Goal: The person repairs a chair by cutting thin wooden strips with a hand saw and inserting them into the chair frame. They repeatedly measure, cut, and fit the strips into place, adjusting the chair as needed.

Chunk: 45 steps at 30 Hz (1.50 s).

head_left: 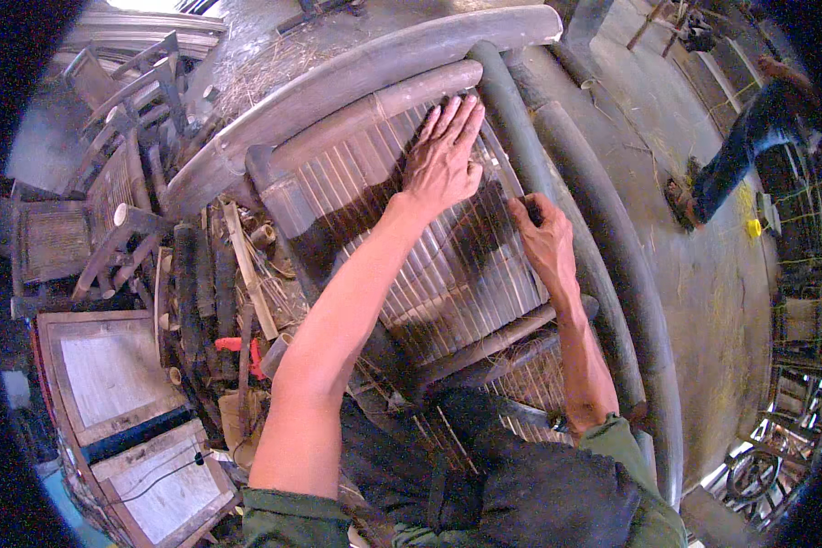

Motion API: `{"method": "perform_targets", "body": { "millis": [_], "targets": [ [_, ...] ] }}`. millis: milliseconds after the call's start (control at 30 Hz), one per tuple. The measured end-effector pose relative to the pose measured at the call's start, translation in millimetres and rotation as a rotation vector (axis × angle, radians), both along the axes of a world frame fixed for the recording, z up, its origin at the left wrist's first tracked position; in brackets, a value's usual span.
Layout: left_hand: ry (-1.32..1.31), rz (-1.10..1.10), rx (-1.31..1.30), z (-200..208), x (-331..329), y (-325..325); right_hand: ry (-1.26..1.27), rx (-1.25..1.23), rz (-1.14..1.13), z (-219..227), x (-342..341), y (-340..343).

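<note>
A slatted bamboo panel [429, 274] framed by thick poles lies in front of me, like the seat or back of a piece of bamboo furniture. My left hand [443, 157] lies flat on its far end, fingers stretched out and close to the far cross pole [374, 110]. At the panel's right edge is my right hand [545, 236], its thumb and fingers curled together beside the greenish side pole [511, 119]. Whatever sits between those fingers is hidden. A long curved bamboo pole [356, 78] runs across the far side of the frame.
Bamboo chairs [55, 237] stand on the left, with offcuts and dark poles beside them. A red-handled tool [237, 345] lies among these. Nearer is a wooden framed panel [110, 374]. At the right another person's leg [744, 160] shows on the concrete floor [676, 274].
</note>
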<state>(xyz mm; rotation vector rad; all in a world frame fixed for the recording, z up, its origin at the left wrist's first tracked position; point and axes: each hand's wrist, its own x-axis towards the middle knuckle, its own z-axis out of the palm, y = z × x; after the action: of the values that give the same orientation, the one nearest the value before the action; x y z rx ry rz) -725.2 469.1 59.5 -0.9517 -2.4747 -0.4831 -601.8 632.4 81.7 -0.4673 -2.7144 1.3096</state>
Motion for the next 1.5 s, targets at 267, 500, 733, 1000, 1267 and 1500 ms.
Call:
{"method": "perform_targets", "body": {
  "millis": [267, 500, 733, 1000, 1267, 1500],
  "targets": [
    [-0.046, -0.212, -0.097, 10, 27, -3, 0.466, 0.18, -0.07, -17, 25, 22],
    [-0.033, -0.235, -0.166, 9, 21, 11, 0.419, 0.611, -0.105, -63, -39, -2],
    [0.08, -0.166, -0.258, -12, 20, 0, 0.528, 0.128, -0.03, -69, 28, 26],
    [0.136, -0.185, -0.271, -9, 22, 18, 0.279, 0.293, 0.042, -109, 78, 0],
    [0.03, -0.469, -0.144, -38, 57, 44, 0.255, 0.211, 0.036, -108, 82, -10],
    [0.026, -0.492, -0.112, -38, 55, 53, 0.134, 0.082, 0.013, -91, 75, 11]
  ]
}}
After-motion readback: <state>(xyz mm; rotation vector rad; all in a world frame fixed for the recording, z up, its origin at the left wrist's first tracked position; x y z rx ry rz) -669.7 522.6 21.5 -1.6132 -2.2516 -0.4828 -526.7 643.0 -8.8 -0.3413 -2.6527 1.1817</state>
